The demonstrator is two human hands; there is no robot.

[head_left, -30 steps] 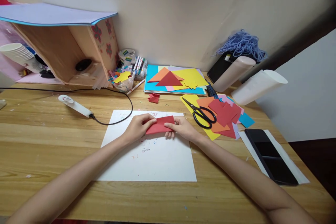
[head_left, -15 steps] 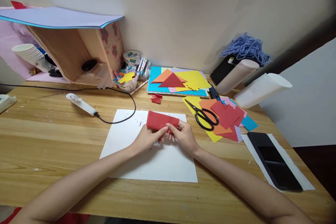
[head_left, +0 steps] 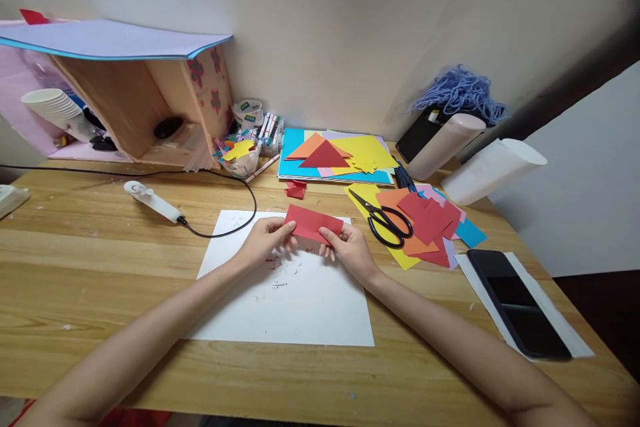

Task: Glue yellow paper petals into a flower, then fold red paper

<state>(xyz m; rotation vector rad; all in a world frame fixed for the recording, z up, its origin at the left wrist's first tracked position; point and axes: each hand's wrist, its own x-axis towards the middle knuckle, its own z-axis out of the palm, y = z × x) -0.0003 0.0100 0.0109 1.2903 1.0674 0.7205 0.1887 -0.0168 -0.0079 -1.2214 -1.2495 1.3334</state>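
Note:
A piece of red paper (head_left: 314, 221), a long narrow rectangle, is held above a white sheet (head_left: 320, 307) marked with small coloured strokes. My left hand (head_left: 273, 239) pinches its left end, thumb on top. At the right end my right hand (head_left: 344, 243) grips it the same way, with fingers curled beneath. Just beyond the sheet lies a small folded red paper piece (head_left: 295, 189). Black-handled scissors (head_left: 384, 219) rest on coloured paper scraps to the right of my right hand.
A white glue gun (head_left: 153, 201) with a black cord lies left. Behind are a cardboard box (head_left: 207, 90), a tub of scraps (head_left: 240, 155) and stacked coloured paper (head_left: 290, 153). Red and orange scraps (head_left: 430, 217), a phone (head_left: 517, 303) and white rolls (head_left: 493, 170) sit right.
My left hand has slid left and up to the paper's left end, so the hands are farther apart. The red paper now lies flatter between them, and more marks show on the sheet.

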